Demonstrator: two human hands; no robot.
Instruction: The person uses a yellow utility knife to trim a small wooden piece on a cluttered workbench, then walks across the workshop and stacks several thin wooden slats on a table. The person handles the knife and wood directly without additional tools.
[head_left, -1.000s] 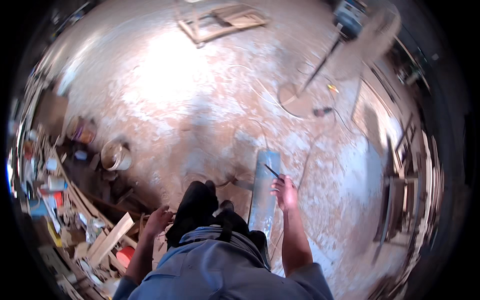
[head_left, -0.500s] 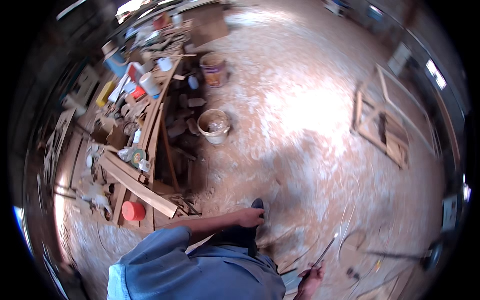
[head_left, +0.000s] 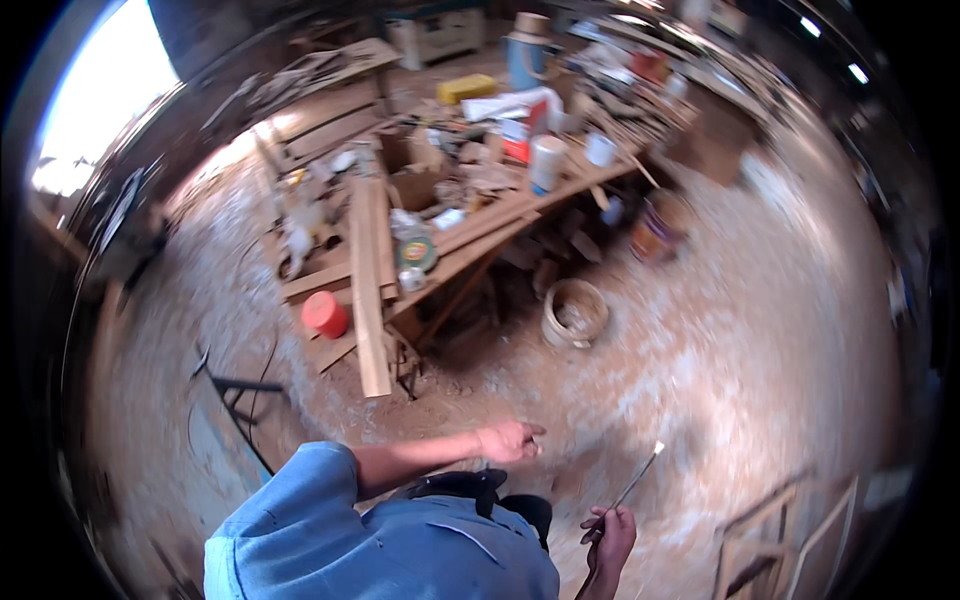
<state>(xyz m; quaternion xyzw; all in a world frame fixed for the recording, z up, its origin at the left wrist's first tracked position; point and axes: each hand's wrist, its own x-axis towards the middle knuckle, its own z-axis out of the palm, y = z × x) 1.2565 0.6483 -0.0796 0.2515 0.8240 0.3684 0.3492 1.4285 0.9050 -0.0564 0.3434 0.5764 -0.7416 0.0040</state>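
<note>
Over the floor, right hand, grip clamped on apparent brush, left hand, grip apart

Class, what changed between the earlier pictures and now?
The view swung left, bringing the cluttered workbench from the left toward the middle. The left hand came forward from the side. The right hand still holds the thin pale-tipped tool.
</note>
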